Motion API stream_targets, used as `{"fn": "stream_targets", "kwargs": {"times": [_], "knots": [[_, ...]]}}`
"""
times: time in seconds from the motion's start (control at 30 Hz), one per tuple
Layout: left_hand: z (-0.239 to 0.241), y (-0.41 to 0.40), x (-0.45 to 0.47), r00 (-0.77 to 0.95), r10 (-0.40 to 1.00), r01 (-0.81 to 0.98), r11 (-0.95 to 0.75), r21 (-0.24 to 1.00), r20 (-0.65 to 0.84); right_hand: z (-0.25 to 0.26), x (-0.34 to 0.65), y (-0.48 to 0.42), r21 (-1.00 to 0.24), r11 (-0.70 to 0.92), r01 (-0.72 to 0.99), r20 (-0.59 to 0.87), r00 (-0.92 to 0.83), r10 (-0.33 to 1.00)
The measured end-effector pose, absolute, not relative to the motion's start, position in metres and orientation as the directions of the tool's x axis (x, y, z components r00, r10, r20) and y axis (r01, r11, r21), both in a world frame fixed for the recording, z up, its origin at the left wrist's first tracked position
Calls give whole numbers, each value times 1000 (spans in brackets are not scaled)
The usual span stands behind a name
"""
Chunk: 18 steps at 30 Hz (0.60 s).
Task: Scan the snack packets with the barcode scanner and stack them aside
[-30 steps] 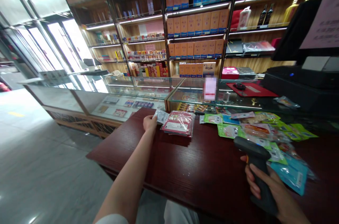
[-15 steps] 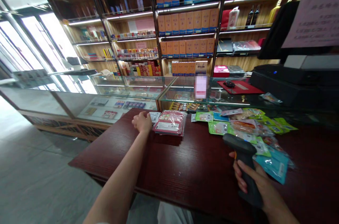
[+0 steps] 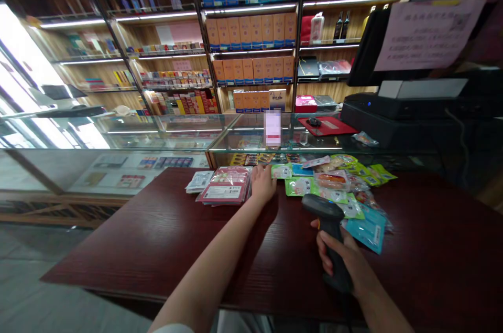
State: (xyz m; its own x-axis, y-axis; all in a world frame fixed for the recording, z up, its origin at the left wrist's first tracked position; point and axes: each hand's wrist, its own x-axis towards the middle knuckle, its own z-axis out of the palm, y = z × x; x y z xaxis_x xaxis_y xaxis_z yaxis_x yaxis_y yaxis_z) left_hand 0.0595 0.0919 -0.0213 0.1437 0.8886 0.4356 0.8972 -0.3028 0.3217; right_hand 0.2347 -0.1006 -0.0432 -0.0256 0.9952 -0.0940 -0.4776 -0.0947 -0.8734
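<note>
My right hand (image 3: pixel 338 254) is wrapped round the handle of a dark barcode scanner (image 3: pixel 324 212), whose head points left over the dark red table (image 3: pixel 165 249). My left hand (image 3: pixel 263 183) reaches between a stack of flat red-and-white packages (image 3: pixel 226 186) in clear film and a green-and-white snack packet (image 3: pixel 282 171). Its fingers stretch forward, the tips close to that packet; whether they touch it I cannot tell. More green snack packets (image 3: pixel 301 186), a wrapped sausage (image 3: pixel 332 180) and a light blue packet (image 3: pixel 367 228) lie in a loose pile ahead of the scanner.
Small white packets (image 3: pixel 199 182) lie left of the stack. Behind the table runs a glass display counter (image 3: pixel 173 139). A monitor (image 3: pixel 367 50) with a pink notice (image 3: pixel 428 34), a black cash drawer (image 3: pixel 401 118) and a mouse (image 3: pixel 313 122) stand on the right. Shelves hold orange boxes (image 3: pixel 251 31).
My left hand has moved from the left side of the package stack to its right side, near the green packets. The view has turned right. My right hand still holds the scanner.
</note>
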Motion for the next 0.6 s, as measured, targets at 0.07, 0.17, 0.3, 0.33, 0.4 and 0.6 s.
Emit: {"fn": "stream_targets", "kwargs": {"times": [0.07,0.17,0.3,0.33,0.4,0.6], "knots": [[-32,99,70,232,894,889,-355,289,382,-42,235,-100,-879,-87,-468,-81,-32,996],[-39,110,74,319,895,881,-401,250,313,-42,235,-99,-882,-74,-466,-66,-32,997],[-35,111,68,298,924,932,-335,136,240,-45,236,-99,-873,-80,-481,-78,-24,997],[-33,109,66,297,927,939,-327,107,229,-46,236,-99,-870,-79,-486,-77,-24,997],[-29,104,61,313,923,939,-336,69,225,-46,237,-99,-867,-74,-492,-72,-23,997],[-32,88,47,176,915,876,-313,366,363,-40,237,-100,-866,-68,-495,-63,-28,998]]}}
